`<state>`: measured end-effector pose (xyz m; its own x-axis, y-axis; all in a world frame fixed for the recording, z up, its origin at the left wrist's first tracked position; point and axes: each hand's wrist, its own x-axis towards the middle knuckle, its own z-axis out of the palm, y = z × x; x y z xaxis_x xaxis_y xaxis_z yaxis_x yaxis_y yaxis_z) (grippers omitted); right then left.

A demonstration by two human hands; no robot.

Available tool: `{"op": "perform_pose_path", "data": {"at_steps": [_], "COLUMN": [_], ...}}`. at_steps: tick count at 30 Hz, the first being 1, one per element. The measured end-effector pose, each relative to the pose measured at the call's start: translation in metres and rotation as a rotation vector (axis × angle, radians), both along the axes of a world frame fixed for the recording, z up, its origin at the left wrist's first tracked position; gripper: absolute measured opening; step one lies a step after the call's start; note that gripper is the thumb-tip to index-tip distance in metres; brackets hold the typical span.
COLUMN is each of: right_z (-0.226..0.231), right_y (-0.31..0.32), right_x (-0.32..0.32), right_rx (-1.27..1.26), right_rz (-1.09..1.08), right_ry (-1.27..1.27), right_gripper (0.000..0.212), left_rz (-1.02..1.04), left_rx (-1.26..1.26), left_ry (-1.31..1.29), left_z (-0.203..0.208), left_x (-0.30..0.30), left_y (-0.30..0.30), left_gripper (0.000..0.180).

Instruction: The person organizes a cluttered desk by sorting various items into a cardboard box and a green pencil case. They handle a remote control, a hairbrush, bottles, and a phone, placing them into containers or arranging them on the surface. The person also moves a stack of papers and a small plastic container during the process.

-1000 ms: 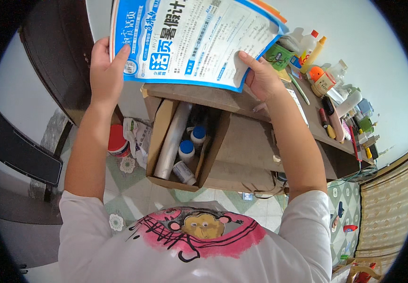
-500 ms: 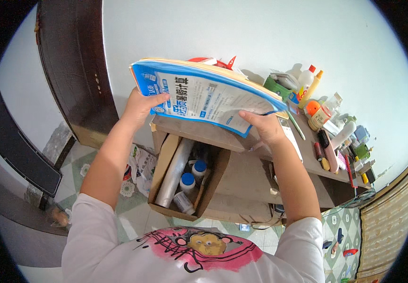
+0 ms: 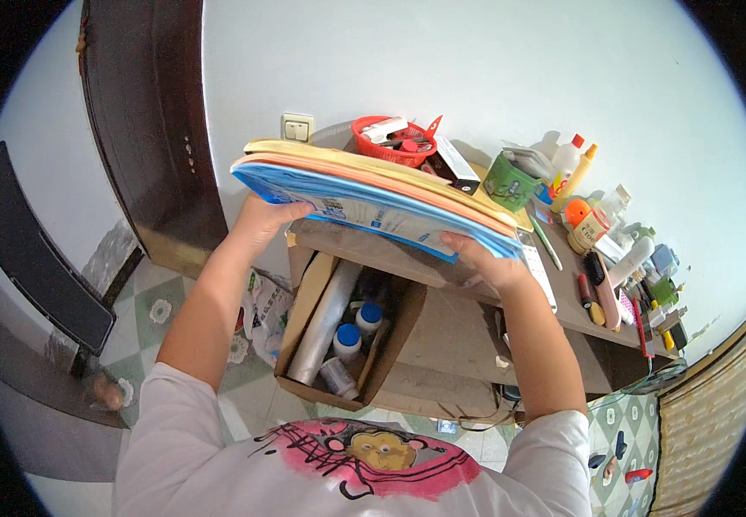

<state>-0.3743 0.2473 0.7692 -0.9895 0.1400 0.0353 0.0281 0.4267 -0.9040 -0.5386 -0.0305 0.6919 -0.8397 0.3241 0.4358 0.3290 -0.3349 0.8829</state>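
A stack of thin workbooks [image 3: 373,203] with a blue and white front cover and yellow and orange page edges is held up between my two hands. My left hand [image 3: 268,221] grips its left end, thumb lying on the front cover. At the right end, my right hand [image 3: 483,258] clasps it with the thumb in front. The other fingers of both hands are hidden behind the books. The stack is tilted, so its upper edges face me, and it hangs over the front of a brown desk [image 3: 373,245].
Below stands an open cardboard box [image 3: 304,302] holding a plastic roll [image 3: 325,323] and blue-capped bottles [image 3: 349,336]. On the desk are a red basket [image 3: 394,140], a green holder [image 3: 511,179], a hairbrush [image 3: 597,267] and several bottles. A dark door [image 3: 153,129] stands at left.
The stack has tipped so its page edges show more and its front cover less. The red basket and a wall switch behind it have come into view.
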Motion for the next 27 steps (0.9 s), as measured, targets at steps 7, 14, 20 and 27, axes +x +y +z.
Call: {"op": "perform_pose_path", "data": {"at_steps": [7,14,20,27], "right_z": [-0.02,-0.014,-0.081,-0.231], "right_y": [0.018,0.008,0.006,-0.027], "right_x": [0.005,0.089,0.178,0.264], "right_rx": [0.463,0.2,-0.482,-1.277], "right_rz": [0.257,0.139,0.031,-0.364], "right_ry": [0.503,0.435,0.23,0.196], "right_gripper": [0.037,0.032,0.047,0.057], "left_rz": [0.13,-0.158,-0.59,-1.119], "left_rx": [-0.281,-0.076,-0.207,-0.276], "left_ry": [0.097,0.054,-0.101,-0.682], "left_z": [0.008,0.02,0.01,-0.065], "left_x": [-0.003,0.032,0.083,0.116], "left_y": [-0.003,-0.024,0.0,0.063], "left_gripper": [0.041,0.03,0.045,0.041]}}
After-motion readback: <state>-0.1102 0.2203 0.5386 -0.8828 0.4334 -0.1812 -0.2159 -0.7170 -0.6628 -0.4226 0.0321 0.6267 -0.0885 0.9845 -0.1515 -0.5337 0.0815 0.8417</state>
